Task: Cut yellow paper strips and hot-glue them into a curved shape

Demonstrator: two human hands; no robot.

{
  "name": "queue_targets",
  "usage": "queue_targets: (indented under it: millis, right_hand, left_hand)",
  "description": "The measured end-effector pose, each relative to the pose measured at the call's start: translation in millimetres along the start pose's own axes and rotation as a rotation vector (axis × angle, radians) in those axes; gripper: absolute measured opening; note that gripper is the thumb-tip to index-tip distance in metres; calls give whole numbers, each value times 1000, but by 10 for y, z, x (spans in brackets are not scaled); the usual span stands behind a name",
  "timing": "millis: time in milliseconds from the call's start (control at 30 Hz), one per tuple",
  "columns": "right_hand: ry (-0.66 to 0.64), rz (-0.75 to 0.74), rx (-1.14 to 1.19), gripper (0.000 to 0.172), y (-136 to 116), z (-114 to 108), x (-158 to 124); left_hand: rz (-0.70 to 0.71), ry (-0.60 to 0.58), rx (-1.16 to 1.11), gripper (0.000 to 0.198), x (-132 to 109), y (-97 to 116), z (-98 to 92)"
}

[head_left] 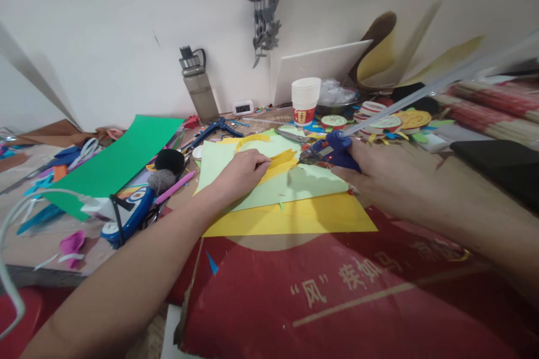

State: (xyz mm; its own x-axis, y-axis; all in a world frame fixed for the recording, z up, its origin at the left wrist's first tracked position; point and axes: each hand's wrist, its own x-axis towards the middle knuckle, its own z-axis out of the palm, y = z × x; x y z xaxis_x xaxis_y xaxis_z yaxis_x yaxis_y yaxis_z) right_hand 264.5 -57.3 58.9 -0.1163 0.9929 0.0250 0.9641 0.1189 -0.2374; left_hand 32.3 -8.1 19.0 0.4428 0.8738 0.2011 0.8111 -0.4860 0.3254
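My left hand (242, 173) pinches a yellow paper cutout (281, 161) and presses it onto a pale green sheet (311, 182). My right hand (379, 171) is wrapped round a blue hot glue gun (332, 150) with a long clear glue stick (421, 95) jutting out behind it. The gun's nozzle points at the right end of the yellow cutout. Under the green sheet lies a yellow sheet (295, 219), on top of red printed cardboard (337, 291).
A green sheet (113, 160), a second blue glue gun (130, 213), scissors (292, 136), a pink pen (174, 187) and paper scraps crowd the left. At the back stand a water bottle (197, 87), a small clock (243, 107), stacked paper cups (305, 100), tape rolls (385, 123) and a white board (320, 67).
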Motion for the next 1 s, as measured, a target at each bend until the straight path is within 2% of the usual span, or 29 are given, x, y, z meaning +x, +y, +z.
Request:
queue_targets:
  millis: [300, 533, 633, 1000]
  right_hand:
    - [-31, -6, -60, 16, -90, -58, -41]
    - [66, -124, 122, 20, 61, 215, 38]
    - [72, -128, 164, 20, 84, 260, 47]
    - [33, -8, 52, 17, 4, 15, -2]
  left_hand:
    - [13, 4, -10, 29, 10, -13, 10]
    - [2, -1, -14, 29, 16, -15, 13]
    - [-1, 1, -6, 30, 17, -9, 10]
    - [5, -15, -14, 30, 11, -3, -5]
